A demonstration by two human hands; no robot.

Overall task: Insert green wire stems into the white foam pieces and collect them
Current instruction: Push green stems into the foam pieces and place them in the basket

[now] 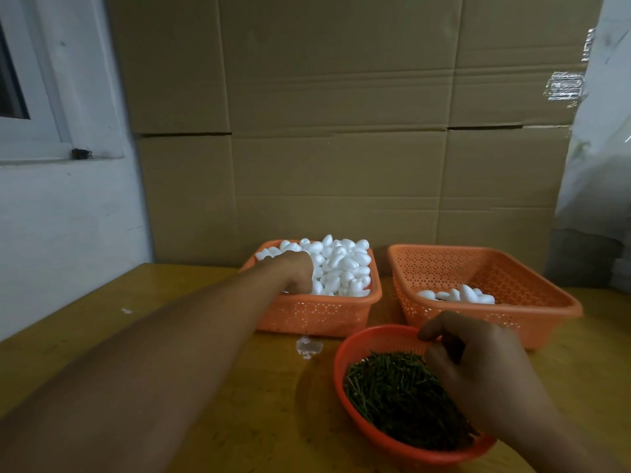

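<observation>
A square orange basket (307, 314) at the back left is heaped with white foam pieces (341, 262). My left hand (295, 271) reaches into its front left part, fingers curled down among the pieces and their tips hidden. In front, a round red basket (345, 346) holds a pile of green wire stems (392, 390). Over its right side hovers my right hand (478, 367), fingers curled and thumb raised. Blur hides whether it pinches a stem. A second orange basket (444, 264) at the right has a few white foam pieces (461, 295) at its bottom.
All three baskets stand on a yellow wooden table (170, 336). Stacked cardboard boxes (341, 131) rise right behind the baskets. White crumbs (309, 348) lie between the left basket and the round one. A white wall with a window frame (41, 131) is at the left.
</observation>
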